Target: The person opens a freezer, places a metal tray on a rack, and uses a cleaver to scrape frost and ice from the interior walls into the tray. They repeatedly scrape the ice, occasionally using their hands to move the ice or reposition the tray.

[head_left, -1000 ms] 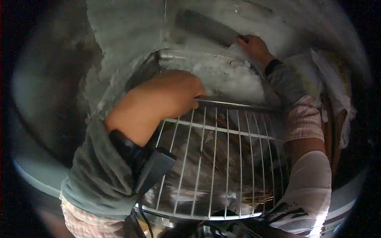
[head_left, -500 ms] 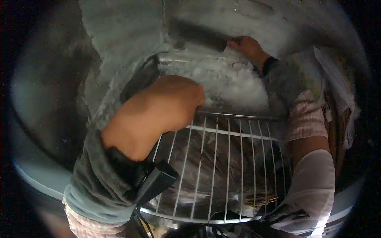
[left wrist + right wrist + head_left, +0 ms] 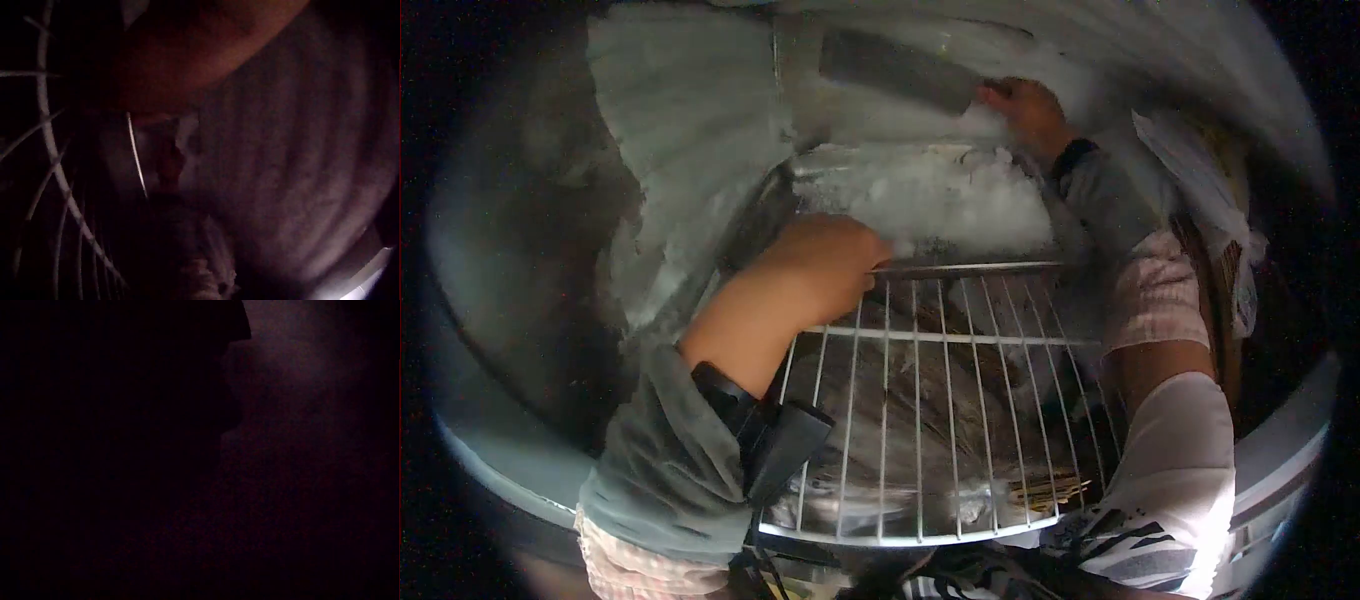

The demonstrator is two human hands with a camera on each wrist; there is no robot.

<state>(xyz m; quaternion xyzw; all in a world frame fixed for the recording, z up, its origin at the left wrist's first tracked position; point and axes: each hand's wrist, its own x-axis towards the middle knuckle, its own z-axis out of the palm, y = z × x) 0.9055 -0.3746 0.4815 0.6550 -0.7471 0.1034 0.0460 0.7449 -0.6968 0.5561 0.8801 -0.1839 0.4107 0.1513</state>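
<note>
My left hand [image 3: 820, 268] grips the near edge of a metal tray [image 3: 960, 268] that holds white frost [image 3: 960, 200]. In the left wrist view the same hand [image 3: 206, 56] is dark, its fingertips hard to make out. Beyond the tray, my right hand [image 3: 1032, 112] grips the end of a wide flat grey blade [image 3: 895, 70], which lies close to the frosted back wall [image 3: 800, 100]. The right wrist view is almost black and shows only a dark outline.
A white wire rack [image 3: 940, 338] lies in front of the tray, with plastic-wrapped things [image 3: 850, 500] beneath it. Thick frost [image 3: 690, 150] coats the wall at the left. A plastic bag [image 3: 1190, 170] hangs at the right, beside my right sleeve [image 3: 1160, 300].
The blade and right hand first dip and shift left, then the blade rises. In the head view the tray and left hand stand a little lower and further left than a second ago.
</note>
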